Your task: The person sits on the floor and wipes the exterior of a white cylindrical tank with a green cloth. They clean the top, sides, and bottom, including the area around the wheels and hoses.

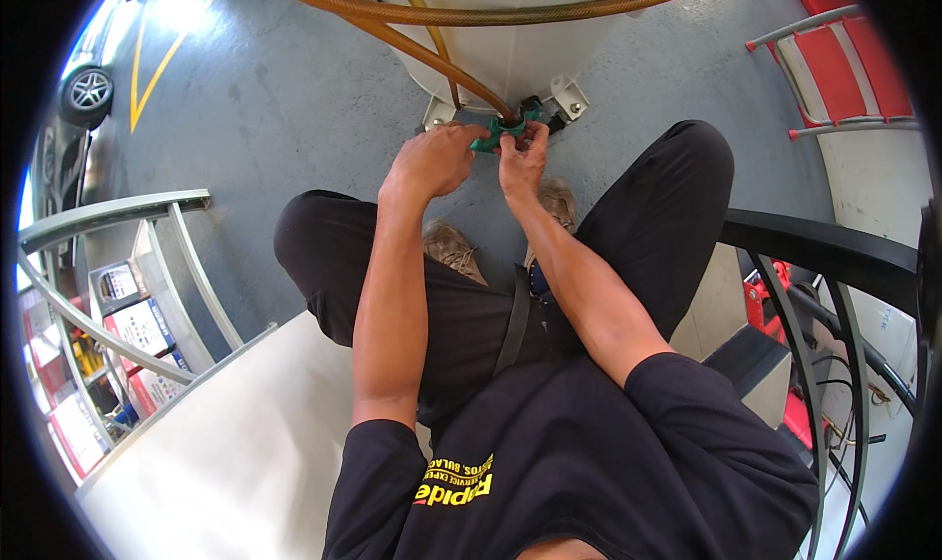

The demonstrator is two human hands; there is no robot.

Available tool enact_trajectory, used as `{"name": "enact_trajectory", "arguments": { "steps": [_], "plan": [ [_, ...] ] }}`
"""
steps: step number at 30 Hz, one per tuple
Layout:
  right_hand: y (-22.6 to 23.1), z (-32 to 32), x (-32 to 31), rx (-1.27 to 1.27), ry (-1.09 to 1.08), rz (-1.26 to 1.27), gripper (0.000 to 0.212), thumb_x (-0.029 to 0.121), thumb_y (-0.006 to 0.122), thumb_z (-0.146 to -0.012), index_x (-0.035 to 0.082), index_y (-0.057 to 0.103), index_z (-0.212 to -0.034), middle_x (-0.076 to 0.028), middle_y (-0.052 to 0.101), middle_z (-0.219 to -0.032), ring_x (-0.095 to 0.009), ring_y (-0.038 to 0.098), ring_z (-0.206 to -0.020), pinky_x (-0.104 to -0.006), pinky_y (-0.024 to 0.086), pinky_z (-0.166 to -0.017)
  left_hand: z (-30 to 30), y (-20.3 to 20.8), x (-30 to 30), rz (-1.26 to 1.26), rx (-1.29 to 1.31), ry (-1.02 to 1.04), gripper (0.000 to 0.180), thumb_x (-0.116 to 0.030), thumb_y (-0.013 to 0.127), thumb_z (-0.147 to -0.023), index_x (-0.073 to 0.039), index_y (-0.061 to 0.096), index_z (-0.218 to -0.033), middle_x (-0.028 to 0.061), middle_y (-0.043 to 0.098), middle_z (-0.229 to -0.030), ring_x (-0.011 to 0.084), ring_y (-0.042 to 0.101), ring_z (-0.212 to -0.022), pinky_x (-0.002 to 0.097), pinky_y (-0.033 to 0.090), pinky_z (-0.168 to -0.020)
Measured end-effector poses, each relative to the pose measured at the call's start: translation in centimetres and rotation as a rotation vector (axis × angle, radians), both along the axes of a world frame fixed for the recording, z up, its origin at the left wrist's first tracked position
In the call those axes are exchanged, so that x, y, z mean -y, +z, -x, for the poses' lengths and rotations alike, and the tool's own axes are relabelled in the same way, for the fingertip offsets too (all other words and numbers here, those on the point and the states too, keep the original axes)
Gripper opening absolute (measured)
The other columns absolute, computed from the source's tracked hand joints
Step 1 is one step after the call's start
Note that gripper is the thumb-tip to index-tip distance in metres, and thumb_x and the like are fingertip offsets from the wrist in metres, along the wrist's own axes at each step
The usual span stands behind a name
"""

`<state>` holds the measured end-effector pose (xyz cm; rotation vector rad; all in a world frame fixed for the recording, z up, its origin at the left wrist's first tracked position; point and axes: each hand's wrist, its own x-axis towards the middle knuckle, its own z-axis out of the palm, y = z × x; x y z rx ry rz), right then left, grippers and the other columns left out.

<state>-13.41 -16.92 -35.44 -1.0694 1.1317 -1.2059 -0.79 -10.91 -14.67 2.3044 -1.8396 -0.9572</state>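
At the foot of a large white tank (491, 52), both my hands work at a green fitting (485, 144) on the lower end of an amber hose (442, 66). My left hand (439, 158) comes from the left with its back up, fingers curled and index finger reaching onto the fitting's left side; its thumb is mostly hidden. My right hand (522, 162) pinches the fitting from the near right, thumb on the near side. A dark part (531, 105) sits just behind the fitting. What the fitting is in detail is too small to make out.
White metal brackets (568, 97) hold the tank's base to the grey floor (265, 118). Another amber hose (549, 15) arches across the top. A red-and-grey chair (834, 69) stands far right, a metal rack (118, 216) with boxes left, a black railing (824, 241) right, and a car wheel (88, 91) far left.
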Motion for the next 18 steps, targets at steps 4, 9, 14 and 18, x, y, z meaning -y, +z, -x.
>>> {"name": "enact_trajectory", "arguments": {
  "steps": [4,9,14,18],
  "plan": [
    [0.6,-0.3,-0.3,-0.136,0.009,-0.036,0.043,0.008,0.077,-0.090,0.001,0.052,-0.124,-0.009,0.058,-0.096,-0.018,0.064,-0.077,-0.0364,0.054,-0.065,-0.1,-0.4,-0.4,0.039,0.004,0.001,0.043,-0.018,0.058,-0.103,-0.021,0.062,-0.145,0.0148,0.069,-0.134,0.0369,0.061,-0.130,0.0503,0.050,-0.108],
    [-0.8,0.1,0.7,-0.238,0.005,0.082,0.043,0.007,0.077,-0.089,0.001,0.053,-0.124,-0.011,0.061,-0.099,-0.021,0.064,-0.077,-0.0372,0.054,-0.067,-0.1,-0.6,0.0,0.031,0.001,-0.034,0.043,-0.018,0.057,-0.103,-0.021,0.062,-0.145,0.0160,0.070,-0.132,0.0372,0.062,-0.128,0.0507,0.050,-0.107],
    [-0.6,0.1,0.1,-0.022,0.042,0.022,0.043,0.007,0.076,-0.089,0.001,0.053,-0.124,-0.012,0.062,-0.102,-0.022,0.067,-0.083,-0.0373,0.057,-0.072,-0.2,-0.8,-0.4,0.035,0.006,-0.013,0.042,-0.019,0.057,-0.103,-0.020,0.062,-0.144,0.0155,0.070,-0.132,0.0372,0.062,-0.128,0.0507,0.050,-0.107],
    [-0.8,0.5,0.2,-0.019,0.041,0.034,0.040,0.006,0.075,-0.090,0.000,0.052,-0.123,-0.012,0.063,-0.105,-0.020,0.069,-0.086,-0.0359,0.059,-0.070,0.2,-0.2,0.0,0.032,0.002,-0.034,0.041,-0.019,0.057,-0.103,-0.019,0.063,-0.143,0.0150,0.069,-0.133,0.0369,0.062,-0.129,0.0507,0.049,-0.109]
  ]
}}
